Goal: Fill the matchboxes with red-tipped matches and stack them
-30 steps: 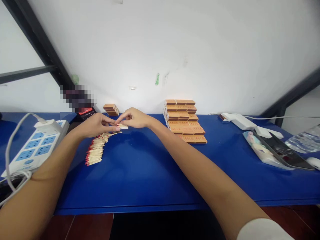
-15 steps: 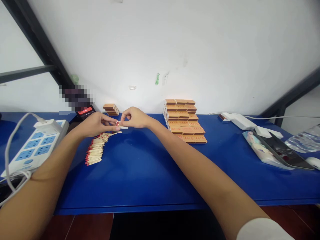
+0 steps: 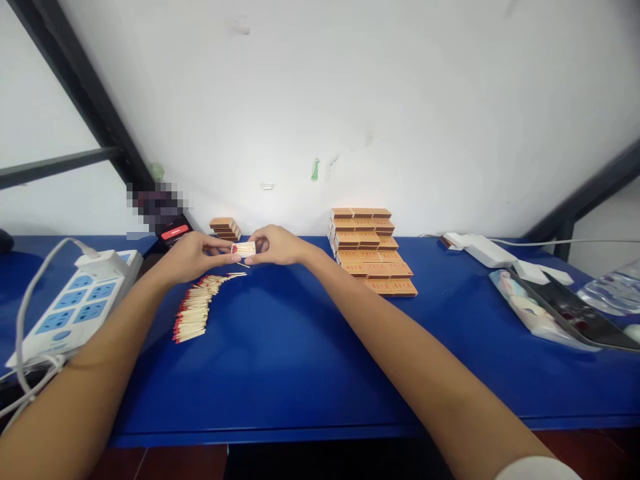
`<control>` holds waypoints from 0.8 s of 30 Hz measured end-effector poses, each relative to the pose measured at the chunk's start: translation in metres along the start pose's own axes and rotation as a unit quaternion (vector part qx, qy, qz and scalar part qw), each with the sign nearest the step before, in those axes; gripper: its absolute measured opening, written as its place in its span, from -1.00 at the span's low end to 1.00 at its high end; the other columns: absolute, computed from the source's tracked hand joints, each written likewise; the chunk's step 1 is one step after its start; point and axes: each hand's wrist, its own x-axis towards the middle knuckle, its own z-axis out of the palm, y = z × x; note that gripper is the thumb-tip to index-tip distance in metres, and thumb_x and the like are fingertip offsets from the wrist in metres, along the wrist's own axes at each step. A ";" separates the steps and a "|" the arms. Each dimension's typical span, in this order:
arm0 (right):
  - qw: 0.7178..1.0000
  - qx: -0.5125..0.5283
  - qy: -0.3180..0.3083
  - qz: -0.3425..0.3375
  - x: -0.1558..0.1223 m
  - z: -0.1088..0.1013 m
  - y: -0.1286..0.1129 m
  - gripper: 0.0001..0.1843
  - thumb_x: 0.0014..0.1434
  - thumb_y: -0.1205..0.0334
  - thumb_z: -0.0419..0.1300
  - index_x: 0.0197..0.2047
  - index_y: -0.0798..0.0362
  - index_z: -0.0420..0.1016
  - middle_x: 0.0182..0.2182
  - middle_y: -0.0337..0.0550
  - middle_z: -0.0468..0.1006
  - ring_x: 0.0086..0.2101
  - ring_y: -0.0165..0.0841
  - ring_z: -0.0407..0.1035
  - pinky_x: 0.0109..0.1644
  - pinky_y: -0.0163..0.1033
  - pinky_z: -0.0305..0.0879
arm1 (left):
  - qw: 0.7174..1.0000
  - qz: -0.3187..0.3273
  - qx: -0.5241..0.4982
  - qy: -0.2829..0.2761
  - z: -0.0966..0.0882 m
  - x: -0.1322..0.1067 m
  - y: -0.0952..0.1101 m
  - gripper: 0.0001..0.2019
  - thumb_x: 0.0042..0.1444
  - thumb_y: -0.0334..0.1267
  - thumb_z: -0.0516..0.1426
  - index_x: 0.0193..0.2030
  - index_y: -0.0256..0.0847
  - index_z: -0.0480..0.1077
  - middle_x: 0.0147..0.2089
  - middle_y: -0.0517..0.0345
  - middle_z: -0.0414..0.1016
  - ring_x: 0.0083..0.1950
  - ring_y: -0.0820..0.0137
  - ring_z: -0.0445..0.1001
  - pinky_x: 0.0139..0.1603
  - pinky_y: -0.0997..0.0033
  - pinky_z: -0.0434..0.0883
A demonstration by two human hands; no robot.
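Note:
A small white matchbox tray (image 3: 245,256) with red-tipped matches in it is held up between my two hands. My left hand (image 3: 193,259) pinches its left end with thumb and fingers. At the other end, my right hand (image 3: 276,247) grips it the same way, thumb in front. Below my left hand lies a curved row of loose matches (image 3: 194,311) on the blue table (image 3: 300,353), red heads to the left. A short stack of matchboxes (image 3: 226,228) stands just behind the hands.
Right of my hands, a large stepped stack of orange matchboxes (image 3: 373,257) stands near the wall. A white power strip (image 3: 75,303) with a cable lies at left. White boxes (image 3: 490,251), a dark phone-like slab (image 3: 575,307) and a clear bottle (image 3: 617,287) lie at right.
My right hand has gone from fingering the matches to holding the tray's right end. The tray's filled inside now faces me. The whole view has shifted slightly.

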 end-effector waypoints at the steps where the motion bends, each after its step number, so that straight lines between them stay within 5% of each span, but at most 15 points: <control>1: 1.000 0.000 -0.006 0.001 0.000 0.000 0.000 -0.65 0.12 0.14 0.54 -0.09 0.15 0.70 -0.29 -0.22 0.65 -0.33 -0.41 0.43 -0.17 -0.30 0.30 | 1.000 -0.003 0.001 0.000 0.001 0.000 0.000 -0.26 0.00 0.38 0.36 0.04 -0.26 0.78 -0.54 0.14 0.51 -0.48 0.34 0.37 -0.44 0.37 0.21; 5: 1.000 -0.005 0.009 -0.003 0.000 -0.003 -0.001 -0.66 0.12 0.17 0.55 -0.08 0.16 0.73 -0.32 -0.24 0.66 -0.33 -0.41 0.45 -0.17 -0.30 0.30 | 1.000 0.012 0.015 0.024 0.003 0.000 -0.002 -0.24 0.02 0.39 0.35 0.16 -0.16 0.74 -0.27 0.05 0.74 -0.33 0.22 0.55 -0.27 0.31 0.42; 8: 0.999 -0.032 0.041 0.013 -0.003 -0.011 -0.003 -0.66 0.10 0.17 0.57 -0.11 0.19 0.72 -0.32 -0.21 0.67 -0.31 -0.39 0.47 -0.16 -0.30 0.29 | 0.989 0.008 0.066 0.128 0.002 0.006 -0.006 -0.27 0.24 0.33 0.23 0.36 -0.11 0.61 0.03 -0.02 0.77 -0.09 0.09 0.64 0.01 0.18 0.51; 10: 0.996 -0.053 0.064 0.027 -0.007 -0.020 -0.005 -0.65 0.10 0.15 0.58 -0.15 0.20 0.70 -0.31 -0.18 0.69 -0.29 -0.37 0.48 -0.16 -0.29 0.29 | 0.969 -0.008 0.146 0.199 -0.001 0.015 -0.012 -0.30 0.38 0.22 0.12 0.42 -0.28 0.54 0.17 -0.19 0.72 0.11 -0.03 0.62 0.24 0.06 0.45; 13: 0.993 -0.068 0.088 0.045 -0.017 -0.031 -0.009 -0.66 0.13 0.13 0.58 -0.17 0.20 0.69 -0.29 -0.13 0.71 -0.28 -0.36 0.49 -0.15 -0.28 0.29 | 0.942 0.009 0.288 0.169 -0.007 0.032 -0.021 -0.35 0.43 0.02 0.10 0.46 -0.45 0.45 0.39 -0.39 0.54 0.40 -0.17 0.41 0.48 -0.05 0.24; 18: 0.992 -0.085 0.073 0.050 -0.054 -0.038 -0.019 -0.65 0.15 0.09 0.58 -0.19 0.18 0.67 -0.28 -0.13 0.70 -0.29 -0.37 0.47 -0.15 -0.27 0.27 | 0.952 0.045 0.284 0.100 -0.019 0.053 -0.028 -0.39 0.49 0.05 0.13 0.40 -0.46 0.47 0.36 -0.37 0.54 0.37 -0.15 0.38 0.39 0.02 0.25; 24: 0.993 -0.069 0.066 0.076 -0.121 -0.041 -0.035 -0.61 0.19 0.00 0.55 -0.09 0.13 0.69 -0.30 -0.20 0.64 -0.30 -0.36 0.44 -0.19 -0.24 0.22 | 0.973 0.060 0.203 0.093 -0.032 0.069 -0.037 -0.69 0.32 -0.07 0.34 0.05 -0.24 0.67 -0.15 0.05 0.64 -0.02 0.13 0.41 -0.08 0.37 0.15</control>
